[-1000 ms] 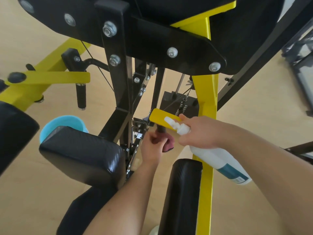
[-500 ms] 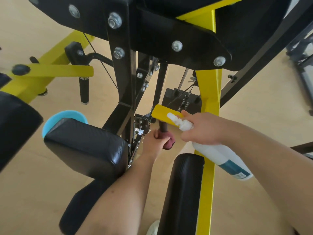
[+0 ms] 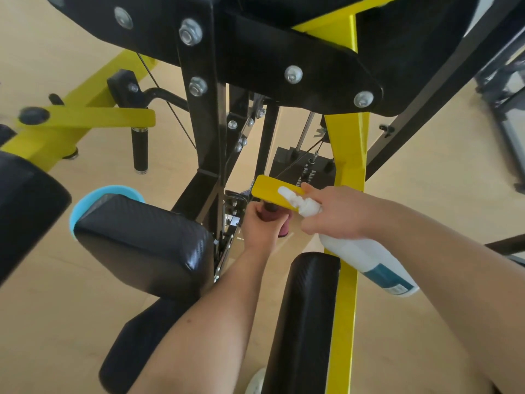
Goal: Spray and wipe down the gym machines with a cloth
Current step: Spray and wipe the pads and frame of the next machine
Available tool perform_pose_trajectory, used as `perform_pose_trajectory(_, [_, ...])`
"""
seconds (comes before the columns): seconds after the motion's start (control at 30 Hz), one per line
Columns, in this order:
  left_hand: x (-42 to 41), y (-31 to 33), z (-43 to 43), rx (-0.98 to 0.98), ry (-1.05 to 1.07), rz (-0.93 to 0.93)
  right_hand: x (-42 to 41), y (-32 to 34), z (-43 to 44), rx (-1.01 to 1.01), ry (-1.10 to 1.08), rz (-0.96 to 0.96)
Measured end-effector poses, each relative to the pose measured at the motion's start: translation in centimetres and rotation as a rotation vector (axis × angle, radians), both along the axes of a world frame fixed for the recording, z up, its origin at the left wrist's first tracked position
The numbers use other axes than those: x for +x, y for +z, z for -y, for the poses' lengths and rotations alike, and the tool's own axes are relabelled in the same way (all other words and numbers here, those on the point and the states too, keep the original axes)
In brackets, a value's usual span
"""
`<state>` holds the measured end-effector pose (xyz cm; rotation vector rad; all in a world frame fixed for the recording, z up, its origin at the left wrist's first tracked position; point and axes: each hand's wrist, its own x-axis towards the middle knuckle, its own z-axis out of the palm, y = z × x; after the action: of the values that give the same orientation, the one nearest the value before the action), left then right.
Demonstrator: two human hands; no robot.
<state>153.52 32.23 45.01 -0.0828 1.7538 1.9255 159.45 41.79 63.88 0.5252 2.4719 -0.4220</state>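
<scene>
Here, left to right, we list:

- Black pad [image 3: 25, 211] at the far left edge, partly cut off.
- Yellow lever arm [image 3: 96, 118] with a black grip [image 3: 139, 150] hanging under its end.
- Blue bucket [image 3: 99, 196] on the floor, mostly hidden behind a second black pad [image 3: 142, 243].
- Black upright post [image 3: 203, 115] of the gym machine, bolted to a black plate above.
- Our left hand [image 3: 260, 226], fingers curled tight around a dark red cloth [image 3: 279, 223] wrapped on a short handle beneath a small yellow plate [image 3: 272, 191].
- Black roller pad [image 3: 304, 322] below, near the bottom edge.
- Our right hand [image 3: 338, 213], fingers closed round the neck of a white spray bottle [image 3: 369, 263]; its nozzle lies over the yellow plate, its body with a teal label slanting down to the right.
- Yellow upright beam [image 3: 348, 155] behind the bottle.
- Pale wooden floor [image 3: 440, 180] at right.
</scene>
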Motion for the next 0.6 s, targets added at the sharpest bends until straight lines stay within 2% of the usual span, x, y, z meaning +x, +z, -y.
perform_pose_trajectory(0.17, [0.4,-1.0,1.1,-0.058,0.079,-0.012,0.4,-0.3,-0.4,-0.033,0.009,-0.03])
perform_pose_trajectory(0.3, [0.4,-2.6,0.8,-0.143,-0.033,-0.021,0.3,-0.6,-0.4,-0.026,-0.015,-0.029])
perform_pose_trajectory(0.4, [0.7,-1.6,0.6,-0.132,-0.043,-0.061,0.4,-0.7,-0.4,-0.023,-0.013,-0.028])
perform_pose_trajectory(0.5, [-0.2,0.7,0.3,0.028,0.058,-0.102,0.4,-0.9,-0.6,-0.022,-0.009,-0.041])
perform_pose_trajectory(0.6, [-0.9,0.5,-0.1,-0.014,0.101,-0.097,0.4,-1.1,-0.6,-0.024,-0.052,-0.047])
